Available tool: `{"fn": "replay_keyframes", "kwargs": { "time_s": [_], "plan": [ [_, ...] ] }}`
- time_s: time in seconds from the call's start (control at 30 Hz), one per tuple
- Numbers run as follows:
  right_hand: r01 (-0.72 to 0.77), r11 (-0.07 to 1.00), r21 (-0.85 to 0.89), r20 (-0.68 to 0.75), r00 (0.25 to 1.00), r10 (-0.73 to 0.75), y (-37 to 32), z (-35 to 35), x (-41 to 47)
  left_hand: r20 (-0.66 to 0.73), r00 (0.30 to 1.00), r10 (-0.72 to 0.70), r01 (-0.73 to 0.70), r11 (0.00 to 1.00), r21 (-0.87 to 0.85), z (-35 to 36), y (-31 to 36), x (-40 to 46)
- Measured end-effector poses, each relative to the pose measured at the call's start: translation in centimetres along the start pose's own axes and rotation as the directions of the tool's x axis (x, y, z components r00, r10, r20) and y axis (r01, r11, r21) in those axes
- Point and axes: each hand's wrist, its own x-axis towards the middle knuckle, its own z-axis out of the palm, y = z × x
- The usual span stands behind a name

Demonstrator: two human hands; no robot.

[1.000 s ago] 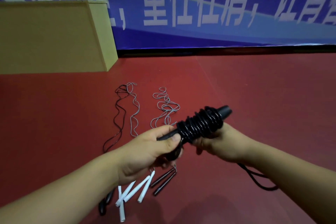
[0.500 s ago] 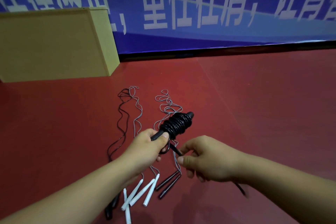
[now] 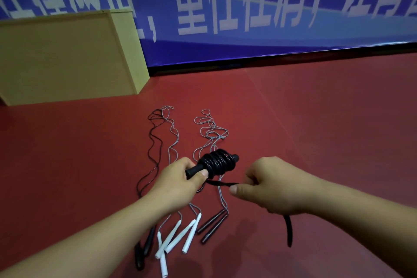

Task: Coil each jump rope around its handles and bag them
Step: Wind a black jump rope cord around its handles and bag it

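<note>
The black jump rope (image 3: pixel 217 162) sat at mid-frame, coiled around its handles, its bare handle end closed inside the grip of the left hand (image 3: pixel 180 178). The coil stuck out up and to the right of that grip. A free rope tail (image 3: pixel 222 184) ran right into the right hand (image 3: pixel 268 185), pinched between thumb and curled fingers, above the red floor (image 3: pixel 316 119).

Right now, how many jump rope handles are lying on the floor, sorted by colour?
White handles: 4
Slim dark handles: 2
Black handles: 2
Total: 8
Not counted: the coiled black rope gripped by the left hand, its loose end pinched by the right hand.
</note>
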Motion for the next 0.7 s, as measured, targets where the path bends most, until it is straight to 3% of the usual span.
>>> {"fn": "replay_keyframes", "kwargs": {
  "time_s": [0.23, 0.43, 0.7],
  "plan": [
    [0.025, 1.000, 0.007, -0.095, 0.995, -0.024, 0.1, 0.0, 0.0, 0.025, 0.998, 0.059, -0.061, 0.996, 0.067, -0.2, 0.0, 0.1],
    [0.041, 0.998, 0.054, -0.192, 0.981, -0.030, 1.1, 0.6, 0.5, 0.128, 0.982, 0.139, -0.151, 0.985, 0.087, -0.5, -0.3, -0.2],
    [0.113, 0.993, 0.022, -0.282, 0.954, -0.102, 2.5, 0.3, 1.3, 0.417, 0.847, 0.328, -0.381, 0.924, 0.046, -0.7, 1.3, -1.9]
  ]
}}
